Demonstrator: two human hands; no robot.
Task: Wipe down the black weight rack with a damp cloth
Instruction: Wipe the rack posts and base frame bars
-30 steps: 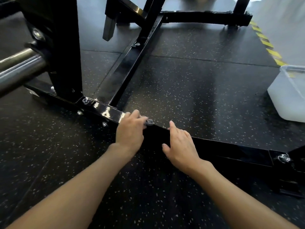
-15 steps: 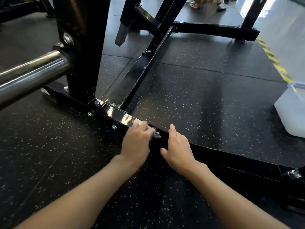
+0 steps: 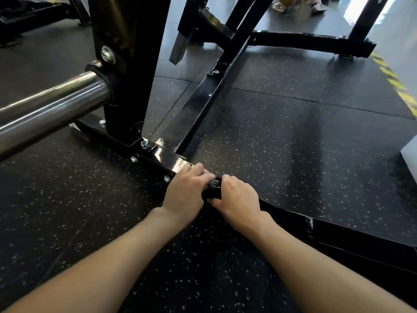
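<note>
"Where's the work?"

"Heavy, rigid black steel weight rack [image 3: 133, 64]; its glossy base rail [image 3: 167, 158] runs from ten o'clock to four."

"And the cloth?"

"Small black cloth [image 3: 211, 194], likely limp and light, is bunched on that rail. Left hand [image 3: 187, 190] and right hand [image 3: 239, 197] curl tight round its ends, the best hold."

left grip [image 3: 185, 190]: fingers curled on cloth [image 3: 207, 195] | right grip [image 3: 237, 197]: fingers curled on cloth | forearms outstretched, knuckles nearly touching

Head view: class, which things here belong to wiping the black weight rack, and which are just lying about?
Job: weight rack base rail; dark cloth; left hand and right hand, both gripping it.
Lying about: striped floor tape; bystander's sandalled feet; white tub corner, purpose unclear.
</note>
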